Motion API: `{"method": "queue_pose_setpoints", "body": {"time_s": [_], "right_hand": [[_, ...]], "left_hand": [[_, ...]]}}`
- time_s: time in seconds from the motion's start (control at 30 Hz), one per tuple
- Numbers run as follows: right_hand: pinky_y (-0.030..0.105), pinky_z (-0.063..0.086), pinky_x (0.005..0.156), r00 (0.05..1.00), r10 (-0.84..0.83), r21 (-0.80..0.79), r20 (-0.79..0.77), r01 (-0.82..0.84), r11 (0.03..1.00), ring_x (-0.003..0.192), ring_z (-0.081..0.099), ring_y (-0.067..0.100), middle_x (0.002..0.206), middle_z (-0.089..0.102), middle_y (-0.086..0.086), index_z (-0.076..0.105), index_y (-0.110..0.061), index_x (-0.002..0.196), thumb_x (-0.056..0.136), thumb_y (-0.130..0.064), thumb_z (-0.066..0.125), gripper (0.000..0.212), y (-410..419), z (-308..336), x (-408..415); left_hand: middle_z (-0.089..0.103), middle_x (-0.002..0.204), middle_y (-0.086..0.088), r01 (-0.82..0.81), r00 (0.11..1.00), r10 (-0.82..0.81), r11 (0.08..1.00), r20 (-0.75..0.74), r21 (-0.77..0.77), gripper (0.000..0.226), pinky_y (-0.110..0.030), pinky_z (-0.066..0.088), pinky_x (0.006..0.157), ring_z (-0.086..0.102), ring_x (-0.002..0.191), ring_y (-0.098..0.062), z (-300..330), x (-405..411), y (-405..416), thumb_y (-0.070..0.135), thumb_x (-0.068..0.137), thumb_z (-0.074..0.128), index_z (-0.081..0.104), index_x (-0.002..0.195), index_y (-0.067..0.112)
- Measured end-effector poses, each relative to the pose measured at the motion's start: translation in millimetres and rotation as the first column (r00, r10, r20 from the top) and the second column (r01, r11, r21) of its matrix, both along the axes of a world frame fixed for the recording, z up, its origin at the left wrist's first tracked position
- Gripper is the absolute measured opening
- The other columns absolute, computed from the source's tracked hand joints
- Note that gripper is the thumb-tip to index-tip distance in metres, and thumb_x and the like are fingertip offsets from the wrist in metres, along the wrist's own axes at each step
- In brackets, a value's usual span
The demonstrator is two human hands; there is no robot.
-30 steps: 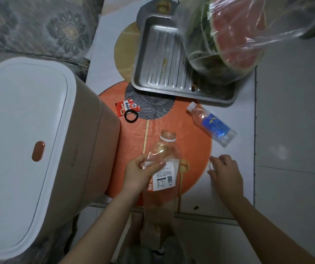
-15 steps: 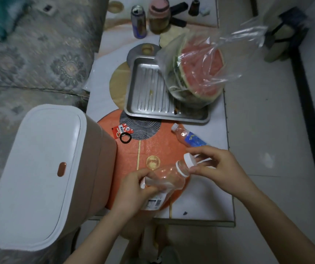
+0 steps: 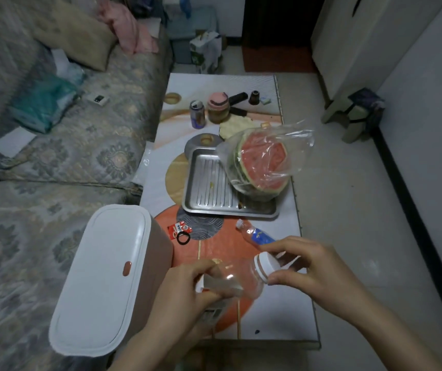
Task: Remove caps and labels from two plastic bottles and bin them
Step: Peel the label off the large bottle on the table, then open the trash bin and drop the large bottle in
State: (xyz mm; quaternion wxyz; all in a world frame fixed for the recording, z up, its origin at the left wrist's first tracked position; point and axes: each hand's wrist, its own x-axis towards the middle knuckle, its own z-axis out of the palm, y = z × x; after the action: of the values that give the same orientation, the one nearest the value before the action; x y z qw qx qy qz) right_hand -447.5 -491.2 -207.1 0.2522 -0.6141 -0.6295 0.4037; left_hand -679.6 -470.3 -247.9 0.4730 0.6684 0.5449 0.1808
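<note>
My left hand point(image 3: 187, 290) grips the body of a clear plastic bottle point(image 3: 237, 278), held tilted over the near end of the low table, neck pointing right. Its paper label point(image 3: 213, 313) hangs below my fingers. My right hand point(image 3: 311, 269) pinches the bottle's white cap point(image 3: 264, 266), which sits on the neck. A second, smaller bottle with a blue label point(image 3: 257, 235) and white cap lies on the table just beyond my right hand. The white-lidded bin point(image 3: 102, 279) stands shut at the table's left side.
A metal tray point(image 3: 206, 188) holds a bagged watermelon half point(image 3: 261, 167) mid-table. A red wrapper point(image 3: 178, 230) and black hair tie point(image 3: 183, 238) lie near the bin. A can point(image 3: 197, 114), jar and small items stand at the far end. A sofa point(image 3: 54, 145) runs along the left.
My right hand picked the cap up off the table and brought it onto the bottle's neck. The bottle tilted from upright to lying sideways. My head lifted, showing more of the room.
</note>
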Motion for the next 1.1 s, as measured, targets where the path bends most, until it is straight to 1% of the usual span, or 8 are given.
{"method": "queue_pose_setpoints", "body": {"time_s": [0.23,0.37,0.5,0.57,0.7,0.83,1.0,1.1], "right_hand": [[0.017,0.043,0.058,0.998,-0.023,0.112,0.055,0.016,0.994,0.065,0.058,0.011,0.069,0.063,-0.003,0.064,-0.038,0.100,0.070,-0.061,0.054,0.040,-13,50,-9],[0.016,0.049,0.061,0.998,0.014,0.140,0.058,-0.022,0.990,0.070,0.063,0.008,0.080,0.069,-0.008,0.063,-0.045,0.104,0.073,-0.049,0.068,0.031,-15,81,-2],[0.030,0.046,0.057,0.980,-0.080,0.238,0.183,0.035,0.971,0.056,0.061,0.013,0.061,0.066,0.003,0.064,-0.023,0.075,0.069,-0.071,0.045,0.053,-15,106,-8],[0.022,0.043,0.055,0.970,-0.063,0.231,0.237,0.006,0.973,0.064,0.061,0.005,0.065,0.067,-0.007,0.064,-0.031,0.077,0.066,-0.075,0.039,0.051,-16,119,-7],[0.009,0.047,0.078,0.986,0.106,0.200,0.129,-0.130,0.971,0.100,0.058,-0.005,0.115,0.057,-0.033,0.049,-0.055,0.120,0.070,-0.051,0.070,0.054,-18,151,0],[0.013,0.049,0.072,0.981,0.063,0.370,0.185,-0.129,0.920,0.084,0.061,0.009,0.097,0.065,-0.013,0.062,-0.036,0.114,0.077,-0.021,0.074,0.041,-22,166,-7],[0.012,0.042,0.068,0.969,0.003,0.415,0.249,-0.110,0.903,0.083,0.055,0.003,0.093,0.056,-0.016,0.055,-0.028,0.111,0.089,-0.031,0.058,0.023,-29,158,-19],[0.025,0.046,0.071,0.947,0.008,0.408,0.320,-0.146,0.901,0.082,0.051,0.002,0.092,0.049,-0.023,0.045,-0.035,0.114,0.090,-0.058,0.035,0.035,-34,154,-27]], "left_hand": [[0.065,0.076,0.019,0.068,0.991,-0.032,0.958,-0.132,0.278,0.042,-0.027,0.047,0.070,0.058,0.080,-0.003,54,-2,3,0.073,0.050,0.058,0.062,0.069,0.036],[0.068,0.074,0.014,0.015,0.999,0.000,0.956,-0.052,0.294,0.026,-0.025,0.047,0.069,0.061,0.076,-0.003,81,-7,8,0.057,0.049,0.072,0.060,0.063,0.040],[0.069,0.079,0.014,0.027,0.999,-0.009,0.921,-0.048,0.389,0.029,-0.019,0.044,0.071,0.060,0.082,-0.006,106,-3,7,0.049,0.055,0.082,0.066,0.074,0.034],[0.069,0.079,0.013,0.028,0.998,-0.003,0.910,-0.063,0.413,0.029,-0.020,0.044,0.071,0.059,0.081,-0.005,119,-3,7,0.051,0.055,0.083,0.066,0.073,0.035],[0.065,0.067,0.003,0.000,1.000,-0.009,0.940,0.026,0.340,0.029,-0.031,0.042,0.061,0.055,0.064,-0.013,146,-7,9,0.050,0.050,0.084,0.059,0.061,0.039],[0.066,0.068,-0.007,-0.010,0.998,-0.013,0.922,0.057,0.388,0.042,-0.035,0.043,0.058,0.054,0.061,-0.020,163,-6,10,0.058,0.043,0.077,0.061,0.074,0.035],[0.057,0.057,0.006,0.003,1.000,-0.009,0.896,0.011,0.444,0.035,-0.026,0.036,0.051,0.043,0.053,-0.006,168,-10,7,0.044,0.051,0.087,0.062,0.073,0.032],[0.061,0.061,0.004,0.027,1.000,-0.029,0.918,-0.002,0.395,0.032,-0.031,0.043,0.055,0.046,0.055,-0.005,169,-16,10,0.041,0.051,0.087,0.064,0.072,0.033]]}}
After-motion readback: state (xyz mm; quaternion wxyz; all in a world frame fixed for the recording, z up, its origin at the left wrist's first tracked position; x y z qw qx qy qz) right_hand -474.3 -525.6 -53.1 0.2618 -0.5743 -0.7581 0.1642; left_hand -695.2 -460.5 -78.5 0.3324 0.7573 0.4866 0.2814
